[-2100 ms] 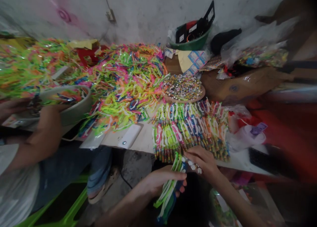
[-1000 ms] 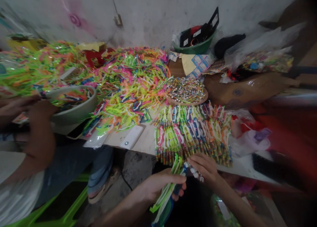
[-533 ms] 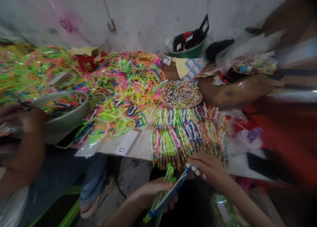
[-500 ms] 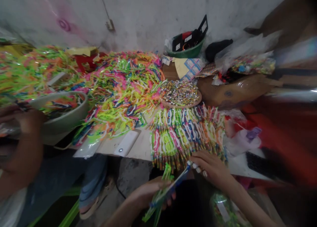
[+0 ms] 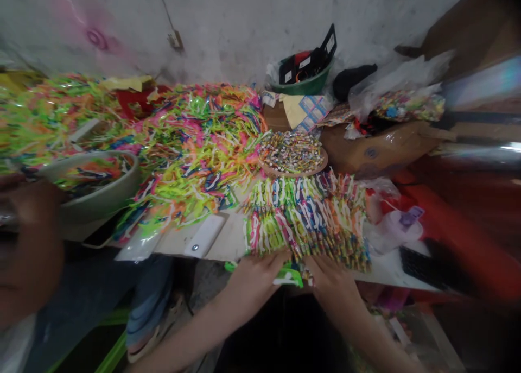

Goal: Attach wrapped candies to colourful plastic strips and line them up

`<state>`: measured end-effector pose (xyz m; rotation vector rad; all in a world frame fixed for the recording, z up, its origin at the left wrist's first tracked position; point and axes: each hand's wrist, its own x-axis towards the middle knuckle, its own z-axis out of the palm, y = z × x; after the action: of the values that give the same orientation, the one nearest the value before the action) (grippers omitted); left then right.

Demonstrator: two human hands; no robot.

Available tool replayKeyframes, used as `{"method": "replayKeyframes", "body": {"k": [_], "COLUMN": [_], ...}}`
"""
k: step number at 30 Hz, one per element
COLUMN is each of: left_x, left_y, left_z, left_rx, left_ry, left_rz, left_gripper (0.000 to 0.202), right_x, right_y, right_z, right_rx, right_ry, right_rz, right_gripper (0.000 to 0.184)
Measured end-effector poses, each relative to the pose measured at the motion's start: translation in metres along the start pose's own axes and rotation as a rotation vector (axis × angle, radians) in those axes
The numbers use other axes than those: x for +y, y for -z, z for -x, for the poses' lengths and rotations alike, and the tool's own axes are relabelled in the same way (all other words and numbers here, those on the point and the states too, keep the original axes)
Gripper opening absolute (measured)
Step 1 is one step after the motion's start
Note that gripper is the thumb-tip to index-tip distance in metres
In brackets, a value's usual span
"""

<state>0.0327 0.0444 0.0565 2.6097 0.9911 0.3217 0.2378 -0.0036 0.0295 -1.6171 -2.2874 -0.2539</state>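
Observation:
My left hand [image 5: 254,275] and my right hand [image 5: 331,275] are both at the table's front edge, at the near ends of neat rows of small colourful wrapped packets [image 5: 305,218]. Between the two hands lies a green and white packet [image 5: 290,275], which both hands touch. The left hand's fingers reach onto the nearest row. Whether either hand grips the packet is blurred.
A big loose heap of neon packets [image 5: 195,139] covers the table's left. A round tray of small sweets [image 5: 292,153] sits behind the rows. A white bowl [image 5: 93,191] and another person's hand [image 5: 24,237] are at left. A white power bank [image 5: 201,237] lies near the edge.
My left hand has risen from below the table, bringing the bundle of packets up to the table's front edge. My right hand has stayed at the rows' near ends.

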Motion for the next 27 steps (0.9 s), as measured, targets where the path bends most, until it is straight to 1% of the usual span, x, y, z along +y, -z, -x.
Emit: {"method": "replayKeyframes", "body": {"k": [1,2,3,5,8,10,12,14,16,18,20,23,27], "left_x": [0.003,0.005,0.005,0.003,0.001,0.001,0.002,0.001,-0.001,-0.003,-0.004,-0.005,-0.006], "left_y": [-0.001,-0.002,-0.002,-0.002,-0.002,-0.003,-0.004,-0.006,-0.010,-0.015,-0.022,-0.029,-0.032], "left_z": [-0.004,-0.007,-0.009,-0.010,-0.007,-0.005,-0.004,-0.003,-0.002,0.000,0.001,0.002,0.003], "left_rx": [-0.072,-0.118,-0.143,-0.154,-0.188,-0.216,-0.207,-0.179,-0.151,-0.118,-0.077,-0.038,-0.036], "left_ry": [-0.018,-0.025,-0.033,-0.075,-0.155,-0.202,-0.228,-0.237,-0.246,-0.278,-0.329,-0.422,-0.510], "left_rz": [-0.066,-0.115,-0.149,-0.183,-0.229,-0.260,-0.284,-0.317,-0.366,-0.405,-0.431,-0.447,-0.439], "left_gripper": [0.048,0.044,0.042,0.043,0.041,0.039,0.040,0.043,0.045,0.042,0.036,0.026,0.017], "right_x": [-0.004,-0.007,-0.009,-0.009,-0.007,-0.006,-0.007,-0.007,-0.007,-0.006,-0.005,-0.002,-0.001], "right_y": [0.000,0.000,0.000,0.001,0.006,0.009,0.010,0.010,0.010,0.011,0.012,0.013,0.014], "right_z": [0.000,0.000,0.000,0.002,0.004,0.006,0.008,0.010,0.011,0.011,0.010,0.011,0.015], "right_rx": [0.008,0.021,0.032,0.020,-0.108,-0.193,-0.246,-0.281,-0.312,-0.350,-0.395,-0.451,-0.474], "right_ry": [0.003,0.002,-0.001,-0.009,-0.045,-0.121,-0.217,-0.298,-0.333,-0.311,-0.259,-0.202,-0.158], "right_rz": [-0.017,-0.040,-0.075,-0.181,-0.378,-0.496,-0.573,-0.596,-0.599,-0.636,-0.689,-0.715,-0.683], "right_gripper": [0.026,0.027,0.028,0.031,0.034,0.035,0.037,0.037,0.035,0.032,0.029,0.031,0.033]}}
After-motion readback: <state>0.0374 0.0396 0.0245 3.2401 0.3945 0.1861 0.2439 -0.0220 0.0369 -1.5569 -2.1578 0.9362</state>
